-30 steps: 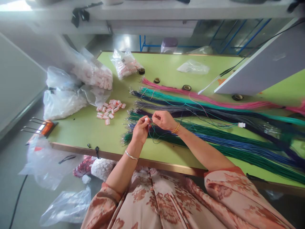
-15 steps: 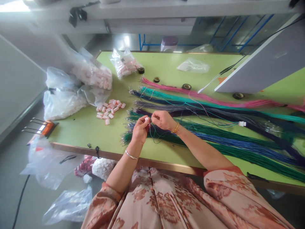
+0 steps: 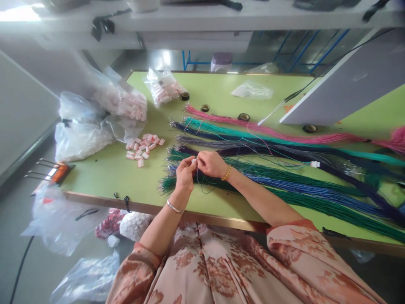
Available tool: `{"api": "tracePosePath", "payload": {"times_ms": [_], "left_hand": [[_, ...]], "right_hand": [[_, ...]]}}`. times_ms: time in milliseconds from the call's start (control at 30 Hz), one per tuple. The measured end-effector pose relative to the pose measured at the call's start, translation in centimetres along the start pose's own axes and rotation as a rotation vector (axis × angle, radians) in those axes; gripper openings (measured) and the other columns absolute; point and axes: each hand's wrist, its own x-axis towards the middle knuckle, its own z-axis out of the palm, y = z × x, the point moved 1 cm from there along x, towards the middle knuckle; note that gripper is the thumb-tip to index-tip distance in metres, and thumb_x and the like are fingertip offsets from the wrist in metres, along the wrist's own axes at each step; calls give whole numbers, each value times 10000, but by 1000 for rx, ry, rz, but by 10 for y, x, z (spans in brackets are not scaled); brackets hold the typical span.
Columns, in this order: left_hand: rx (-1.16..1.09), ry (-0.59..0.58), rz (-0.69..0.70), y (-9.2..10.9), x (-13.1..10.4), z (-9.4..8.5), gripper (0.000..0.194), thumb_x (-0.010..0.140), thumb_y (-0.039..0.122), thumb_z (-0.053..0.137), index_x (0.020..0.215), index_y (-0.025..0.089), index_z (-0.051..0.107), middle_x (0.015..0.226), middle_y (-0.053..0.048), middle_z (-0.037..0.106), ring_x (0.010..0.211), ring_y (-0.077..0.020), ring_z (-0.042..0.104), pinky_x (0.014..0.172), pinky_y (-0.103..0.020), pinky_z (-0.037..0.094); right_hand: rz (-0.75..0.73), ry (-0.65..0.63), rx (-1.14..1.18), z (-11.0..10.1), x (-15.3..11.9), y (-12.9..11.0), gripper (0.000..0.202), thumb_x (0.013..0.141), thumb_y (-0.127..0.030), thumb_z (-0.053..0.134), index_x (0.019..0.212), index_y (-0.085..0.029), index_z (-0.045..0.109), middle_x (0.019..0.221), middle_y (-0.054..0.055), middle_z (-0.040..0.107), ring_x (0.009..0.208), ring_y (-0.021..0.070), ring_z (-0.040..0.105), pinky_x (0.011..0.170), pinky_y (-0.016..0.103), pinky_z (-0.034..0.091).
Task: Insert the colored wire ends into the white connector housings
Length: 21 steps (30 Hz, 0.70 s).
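My left hand [image 3: 185,174] pinches a small white connector [image 3: 193,161] between thumb and fingertips. Touching it from the right is my right hand [image 3: 211,164], its fingers closed on a thin wire whose end is hidden. Loose wire [image 3: 207,185] loops down below both hands. Under and beyond them lie long bundles of green wires [image 3: 284,173], blue wires [image 3: 278,185], teal wires [image 3: 284,143] and pink wires [image 3: 221,115]. A pile of white and orange connectors [image 3: 144,147] rests to the left, and another white connector [image 3: 314,164] lies on the bundles at the right.
Plastic bags of connectors [image 3: 136,105] and a white bag [image 3: 80,141] stand at the left of the green table [image 3: 104,177]. Black tape rolls [image 3: 244,117] lie behind the wires. An orange pronged fixture [image 3: 61,172] sits at the left edge. A slanted panel [image 3: 344,84] rises at the right.
My right hand has moved slightly closer to the connector in my left hand. The whole view has shifted a little, with the table slightly lower and to the left.
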Motion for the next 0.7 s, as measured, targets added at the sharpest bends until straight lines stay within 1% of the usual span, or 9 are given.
{"api": "tracePosePath", "payload": {"times_ms": [100,233,267,333,400,433,567,633,700], "left_hand": [[24,2,5,-1,-1,1,321,538,191,854,808,142,688,704,13,658,608,-70,555,621,-222,400],[-1,-40,-11,5,-1,3,332,551,195,850,840,139,695,755,-3,670,647,-72,568,650,-226,410],[-7,-45,-16,6,-2,3,333,556,197,849,846,140,696,771,-6,671,655,-72,569,653,-227,414],[-5,-45,-27,8,-2,4,336,560,201,850,852,140,695,796,-14,674,673,-77,576,656,-230,420],[6,-43,-40,9,-3,4,341,560,207,852,854,135,694,807,-22,677,691,-83,583,659,-232,424],[11,-43,-44,9,-3,4,344,563,212,852,859,134,694,814,-25,679,699,-85,585,658,-231,424],[12,-50,-48,7,-4,2,355,572,229,854,872,137,689,821,-23,678,700,-82,583,662,-232,424],[12,-57,-48,7,-3,0,364,573,237,857,879,139,687,824,-22,676,697,-80,580,673,-237,429],[13,-63,-54,6,-2,-1,371,569,238,861,882,141,687,827,-22,678,703,-82,583,679,-237,430]], "right_hand": [[7,5,-35,0,-1,-2,159,838,-203,477,759,-151,605,753,79,647,612,140,486,606,266,325],[-36,-65,229,-20,11,18,184,843,-247,506,786,-150,652,697,26,648,585,114,495,591,237,352],[-8,-53,290,-27,19,28,204,855,-268,504,816,-150,666,693,16,649,581,109,498,589,230,363],[123,52,298,-39,41,51,238,871,-290,498,875,-142,685,700,15,657,582,109,506,588,229,381],[279,152,156,-45,66,74,216,855,-245,517,862,-136,703,735,35,682,628,123,544,627,238,408],[348,159,66,-45,78,84,195,841,-223,538,846,-141,716,772,47,701,678,136,573,659,244,423],[545,4,-128,-30,115,103,146,779,-207,637,866,-199,754,940,45,742,835,175,634,747,262,467],[560,-71,-152,-21,124,104,156,769,-213,654,887,-221,757,985,36,743,858,182,644,763,269,480],[531,-97,-149,-16,129,102,163,792,-202,630,902,-209,749,1008,47,741,874,185,649,769,268,485]]}}
